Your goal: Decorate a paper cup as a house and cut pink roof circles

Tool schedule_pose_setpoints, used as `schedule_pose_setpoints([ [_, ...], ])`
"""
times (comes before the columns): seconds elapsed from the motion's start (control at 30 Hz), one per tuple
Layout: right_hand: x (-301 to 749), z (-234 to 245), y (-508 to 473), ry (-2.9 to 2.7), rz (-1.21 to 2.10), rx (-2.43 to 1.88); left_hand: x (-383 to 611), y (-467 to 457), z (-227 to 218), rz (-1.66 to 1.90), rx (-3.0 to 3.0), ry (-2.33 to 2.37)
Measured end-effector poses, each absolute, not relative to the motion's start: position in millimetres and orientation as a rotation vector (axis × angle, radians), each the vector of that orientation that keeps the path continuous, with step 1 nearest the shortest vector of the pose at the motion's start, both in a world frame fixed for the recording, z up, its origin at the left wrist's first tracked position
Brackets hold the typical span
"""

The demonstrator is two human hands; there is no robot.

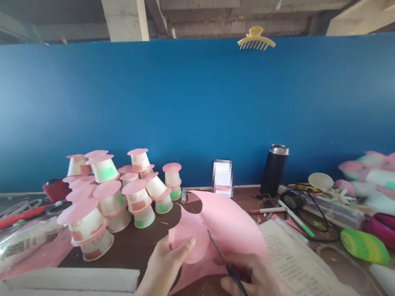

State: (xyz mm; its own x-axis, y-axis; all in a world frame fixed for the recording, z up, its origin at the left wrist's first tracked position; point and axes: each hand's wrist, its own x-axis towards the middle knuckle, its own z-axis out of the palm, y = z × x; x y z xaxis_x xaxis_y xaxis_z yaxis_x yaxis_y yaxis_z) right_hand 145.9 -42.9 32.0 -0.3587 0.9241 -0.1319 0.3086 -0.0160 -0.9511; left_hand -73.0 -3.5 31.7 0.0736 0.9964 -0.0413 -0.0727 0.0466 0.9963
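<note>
Holding a pink paper sheet (pixel 232 226) above the brown surface (pixel 132 244), the left hand (pixel 165 268) pinches its rounded edge between thumb and fingers. The right hand (pixel 261 284) is closed on a thin dark tool (pixel 222 253), whose tip lies on the sheet; pen or brush, I cannot tell. Much seems done: a pile of paper cups (pixel 115 200) with pink round tops stands at the left, and more cups (pixel 383 177) lie at the far right. A large part of the sheet is uncut. Printed pages (pixel 298 264), a black flask (pixel 274 170) and a white box (pixel 72 282) lie around. Behind rises a blue wall (pixel 187 110) with a yellow hair clip (pixel 256 38) on top.
</note>
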Motion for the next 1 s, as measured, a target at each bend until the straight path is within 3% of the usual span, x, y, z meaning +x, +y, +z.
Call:
schedule_pose_setpoints([
  [0.17, 145, 35, -46, -1.765, 1.280, -1.296, -78, -7, 43, 1.160, 1.536, 1.387],
  [0.3, 141, 43, -50, -1.832, 1.179, -1.178, -72, -18, 53, 1.300, 1.570, 1.345],
  [0.43, 140, 50, -52, -1.763, 1.290, -1.032, -70, -24, 57, 1.395, 1.542, 1.227],
  [0.67, 147, 40, -51, -1.690, 1.461, -0.933, -79, -13, 55, 1.137, 1.535, 1.134],
  [1.0, 149, 36, -48, -1.760, 1.360, -1.097, -82, -5, 42, 1.024, 1.559, 1.184],
])
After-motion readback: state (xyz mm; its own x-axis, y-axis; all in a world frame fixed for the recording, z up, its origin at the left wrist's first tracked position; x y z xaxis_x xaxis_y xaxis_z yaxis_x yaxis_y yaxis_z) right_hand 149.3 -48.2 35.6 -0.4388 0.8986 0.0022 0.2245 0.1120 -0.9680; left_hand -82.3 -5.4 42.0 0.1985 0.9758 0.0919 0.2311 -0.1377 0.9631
